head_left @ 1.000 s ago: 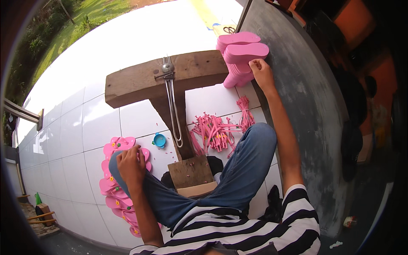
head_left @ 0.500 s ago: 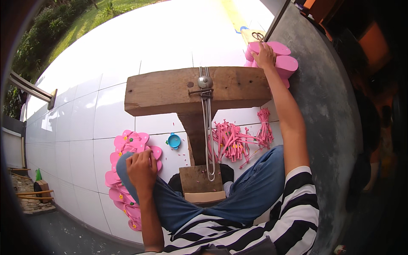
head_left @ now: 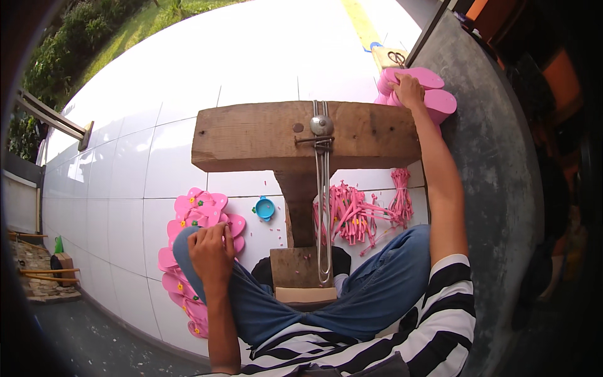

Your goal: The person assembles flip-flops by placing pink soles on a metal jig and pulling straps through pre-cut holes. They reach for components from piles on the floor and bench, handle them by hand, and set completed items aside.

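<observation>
right hand point(head_left: 409, 90) at the stacked pink foam sole-shaped blanks point(head_left: 440, 102), which stand at the far right edge of the white tiled floor point(head_left: 119, 251), beside a grey surface; fingers bent over the upper left of the stack, but cannot tell whether they grip a blank. left hand point(head_left: 212, 251) back up, fingers half-curled by the left knee of the blue jeans point(head_left: 186, 248); palm hidden, cannot tell if closed on anything. pink flip-flops with small flowers point(head_left: 182, 286) overlap in a row just outside that knee. t-shaped brown wooden stand point(head_left: 251, 135) before the person, long metal wire loop point(head_left: 321, 220) hanging from its crossbar. right of its post: loose pile of thin pink straps point(head_left: 352, 217), then a tied bundle of pink straps point(head_left: 401, 198). left of post: small round blue bowl point(head_left: 265, 208).
</observation>
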The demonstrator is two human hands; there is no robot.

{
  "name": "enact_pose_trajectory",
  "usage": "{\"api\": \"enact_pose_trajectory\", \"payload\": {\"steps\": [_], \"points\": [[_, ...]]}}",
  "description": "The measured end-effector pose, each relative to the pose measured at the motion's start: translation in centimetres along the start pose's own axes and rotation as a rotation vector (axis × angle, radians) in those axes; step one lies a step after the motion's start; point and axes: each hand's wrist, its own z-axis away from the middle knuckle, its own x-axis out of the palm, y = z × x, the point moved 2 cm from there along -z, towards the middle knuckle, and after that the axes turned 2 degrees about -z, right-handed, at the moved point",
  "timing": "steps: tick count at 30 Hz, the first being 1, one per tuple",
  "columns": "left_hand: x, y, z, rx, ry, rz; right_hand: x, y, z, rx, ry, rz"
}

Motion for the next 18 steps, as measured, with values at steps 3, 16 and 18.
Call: {"api": "enact_pose_trajectory", "payload": {"steps": [3, 16, 18], "points": [[0.0, 0.2, -0.5, 0.028, 0.002, 0.017, -0.1, 2.8, 0.0, -0.188, 0.294, 0.001], [-0.7, 0.2, -0.5, 0.153, 0.009, 0.255, -17.3, -4.5, 16.4, -0.349, 0.806, -0.449], [-0.5, 0.9, 0.3, -0.066, -0.188, 0.924, -18.9, -7.1, 22.8, -0.453, 0.855, -0.443]]}}
